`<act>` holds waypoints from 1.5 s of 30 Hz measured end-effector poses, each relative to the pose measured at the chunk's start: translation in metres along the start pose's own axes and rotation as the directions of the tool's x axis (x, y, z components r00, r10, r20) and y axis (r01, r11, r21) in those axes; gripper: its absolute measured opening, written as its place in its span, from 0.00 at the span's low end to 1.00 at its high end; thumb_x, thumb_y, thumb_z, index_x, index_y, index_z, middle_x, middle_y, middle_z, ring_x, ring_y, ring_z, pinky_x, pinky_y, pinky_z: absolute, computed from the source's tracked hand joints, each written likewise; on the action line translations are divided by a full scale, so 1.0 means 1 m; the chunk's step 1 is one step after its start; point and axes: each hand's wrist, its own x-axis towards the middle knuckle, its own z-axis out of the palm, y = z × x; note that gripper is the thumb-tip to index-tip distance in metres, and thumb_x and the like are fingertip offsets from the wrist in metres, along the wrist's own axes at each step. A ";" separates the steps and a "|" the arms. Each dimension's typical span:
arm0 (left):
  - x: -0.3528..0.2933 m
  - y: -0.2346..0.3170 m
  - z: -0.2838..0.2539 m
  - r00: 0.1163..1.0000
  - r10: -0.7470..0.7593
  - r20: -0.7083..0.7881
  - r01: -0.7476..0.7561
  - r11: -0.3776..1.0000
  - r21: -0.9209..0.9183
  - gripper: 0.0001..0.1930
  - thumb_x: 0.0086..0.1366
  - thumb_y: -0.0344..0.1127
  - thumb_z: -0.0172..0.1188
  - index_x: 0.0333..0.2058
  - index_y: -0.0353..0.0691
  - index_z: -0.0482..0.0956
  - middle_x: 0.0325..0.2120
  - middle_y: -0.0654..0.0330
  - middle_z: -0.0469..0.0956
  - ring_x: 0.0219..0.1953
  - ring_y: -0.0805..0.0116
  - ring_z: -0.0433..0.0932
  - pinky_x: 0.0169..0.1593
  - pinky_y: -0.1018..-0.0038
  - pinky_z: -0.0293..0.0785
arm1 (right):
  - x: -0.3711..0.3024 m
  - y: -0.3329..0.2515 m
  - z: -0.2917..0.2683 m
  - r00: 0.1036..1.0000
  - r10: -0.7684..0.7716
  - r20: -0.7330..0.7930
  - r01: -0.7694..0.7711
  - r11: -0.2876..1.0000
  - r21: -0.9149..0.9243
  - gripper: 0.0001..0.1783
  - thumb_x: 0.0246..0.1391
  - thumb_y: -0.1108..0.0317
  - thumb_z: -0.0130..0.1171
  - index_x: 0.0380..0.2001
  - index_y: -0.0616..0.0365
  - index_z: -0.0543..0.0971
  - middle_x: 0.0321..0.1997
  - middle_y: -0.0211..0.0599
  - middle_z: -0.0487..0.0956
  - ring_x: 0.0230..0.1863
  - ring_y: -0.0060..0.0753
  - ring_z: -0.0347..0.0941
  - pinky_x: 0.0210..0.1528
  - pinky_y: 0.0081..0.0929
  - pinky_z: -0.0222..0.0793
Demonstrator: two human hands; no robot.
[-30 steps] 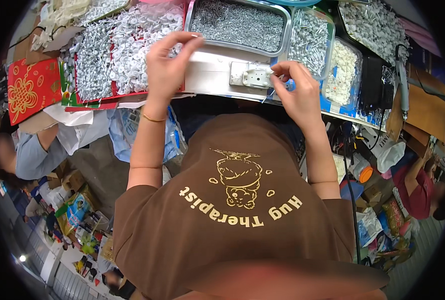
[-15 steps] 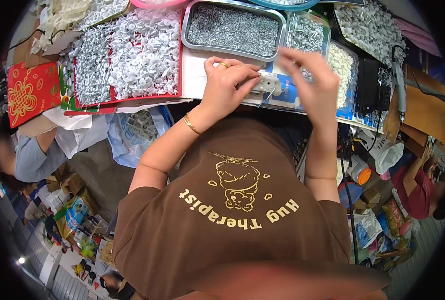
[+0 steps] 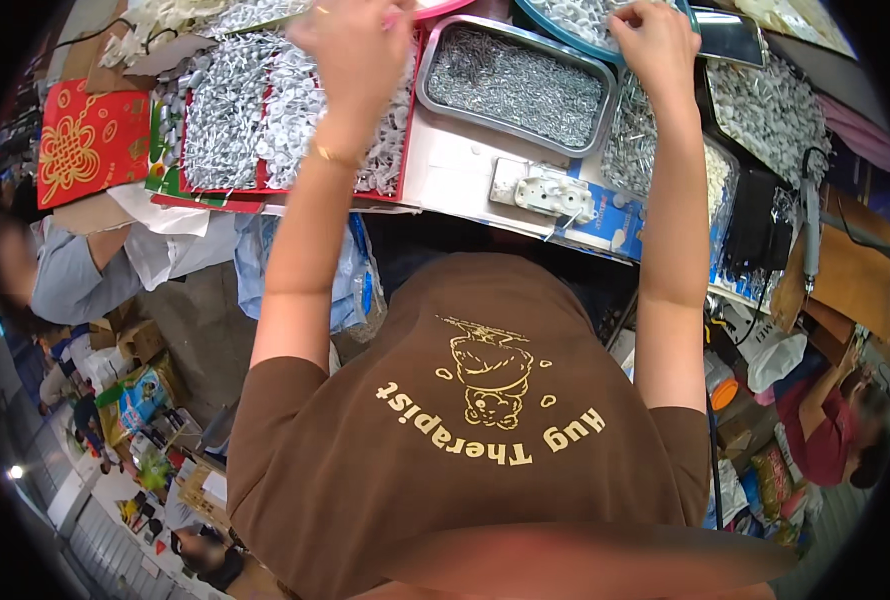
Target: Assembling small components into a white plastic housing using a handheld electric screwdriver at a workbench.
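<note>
My right hand (image 3: 659,48) reaches to the far side of the table, over the edge of a teal-rimmed tray (image 3: 570,38) of small white parts. Its fingers are pinched together, and whatever is between them is hidden. Beside a pink-rimmed container (image 3: 447,9), my left hand (image 3: 357,50) is smeared by motion above the white parts, so its fingers cannot be read. A white plastic housing (image 3: 555,196) with fittings lies on the table near its front edge, touched by neither hand.
A metal tray (image 3: 610,118) of small metal pieces stands mid-table. Left are red-edged boxes (image 3: 402,172) of white and grey parts. A pen-like tool (image 3: 811,225) hangs at right near a black box (image 3: 760,225). Another person's arm (image 3: 90,270) shows at left.
Both hands have left the white housing and reached away to the far containers, the left toward the pink rim and the right to the teal tray. The housing stays on the table.
</note>
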 end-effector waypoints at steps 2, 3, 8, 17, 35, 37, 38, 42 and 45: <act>0.027 -0.044 0.006 0.997 -0.004 -0.078 0.010 0.997 0.079 0.05 0.63 0.40 0.65 0.37 0.54 0.86 0.35 0.67 0.84 0.38 0.65 0.77 0.52 0.63 0.58 | -0.003 0.015 0.012 0.986 -0.087 -0.141 0.098 0.993 0.070 0.12 0.49 0.58 0.64 0.29 0.55 0.84 0.31 0.37 0.83 0.37 0.42 0.80 0.41 0.36 0.73; 0.034 -0.058 0.012 0.999 -0.037 0.000 0.034 0.931 -0.363 0.07 0.59 0.41 0.66 0.35 0.49 0.86 0.37 0.59 0.80 0.44 0.57 0.74 0.55 0.55 0.59 | -0.006 0.010 0.006 0.986 -0.092 -0.142 0.103 0.992 0.069 0.12 0.49 0.58 0.64 0.29 0.55 0.84 0.31 0.37 0.83 0.37 0.42 0.80 0.41 0.36 0.73; 0.054 -0.044 0.024 0.969 -0.130 0.209 0.142 0.989 -0.040 0.09 0.54 0.44 0.67 0.29 0.47 0.88 0.38 0.52 0.76 0.49 0.50 0.72 0.53 0.46 0.59 | -0.033 -0.017 -0.020 0.964 0.250 0.090 -0.218 0.553 0.804 0.05 0.61 0.73 0.58 0.36 0.64 0.81 0.43 0.36 0.84 0.41 0.21 0.79 0.46 0.21 0.73; 0.009 -0.035 0.025 0.995 -0.074 0.069 0.101 0.763 -0.638 0.08 0.62 0.36 0.67 0.40 0.45 0.84 0.32 0.63 0.85 0.32 0.69 0.79 0.38 0.73 0.72 | -0.092 -0.048 -0.071 0.957 0.188 0.219 -0.275 0.371 0.887 0.07 0.64 0.76 0.56 0.42 0.70 0.78 0.40 0.45 0.84 0.39 0.27 0.82 0.45 0.25 0.80; -0.083 0.057 -0.015 0.538 0.308 0.785 0.697 -0.686 -0.209 0.03 0.67 0.30 0.63 0.36 0.37 0.79 0.41 0.54 0.83 0.38 0.69 0.84 0.45 0.73 0.86 | -0.127 -0.104 -0.056 0.982 0.081 0.169 -0.187 0.481 0.856 0.05 0.64 0.75 0.55 0.40 0.64 0.70 0.34 0.42 0.84 0.35 0.37 0.84 0.36 0.28 0.78; -0.087 0.056 -0.011 0.564 0.303 0.768 0.683 -0.694 -0.228 0.03 0.67 0.30 0.63 0.36 0.37 0.79 0.41 0.54 0.83 0.38 0.69 0.84 0.45 0.73 0.86 | -0.128 -0.108 -0.056 0.987 0.074 0.146 -0.162 0.566 0.808 0.05 0.64 0.76 0.55 0.40 0.63 0.70 0.34 0.42 0.84 0.35 0.37 0.84 0.36 0.27 0.78; -0.089 0.056 -0.009 0.590 0.297 0.751 0.668 -0.701 -0.248 0.04 0.67 0.29 0.62 0.37 0.36 0.79 0.40 0.55 0.83 0.38 0.69 0.84 0.45 0.73 0.86 | -0.127 -0.111 -0.054 0.992 0.035 0.125 -0.123 0.551 0.826 0.06 0.63 0.74 0.57 0.39 0.64 0.71 0.34 0.42 0.84 0.35 0.36 0.84 0.37 0.27 0.78; -0.094 0.052 -0.010 0.617 0.118 0.778 0.608 -0.700 -0.376 0.06 0.67 0.30 0.63 0.40 0.34 0.80 0.39 0.54 0.84 0.38 0.67 0.84 0.45 0.72 0.85 | -0.107 -0.100 -0.047 0.994 -0.031 0.103 -0.075 0.477 0.875 0.07 0.59 0.71 0.62 0.37 0.63 0.78 0.34 0.41 0.85 0.35 0.36 0.84 0.38 0.29 0.77; -0.090 0.061 -0.020 0.767 -0.065 0.638 0.602 -0.272 -0.751 0.06 0.64 0.29 0.66 0.37 0.32 0.83 0.35 0.54 0.85 0.37 0.69 0.84 0.45 0.74 0.82 | -0.078 -0.077 -0.023 0.924 0.039 0.381 -0.274 0.762 0.587 0.07 0.59 0.68 0.63 0.37 0.59 0.83 0.38 0.37 0.84 0.36 0.28 0.82 0.41 0.23 0.74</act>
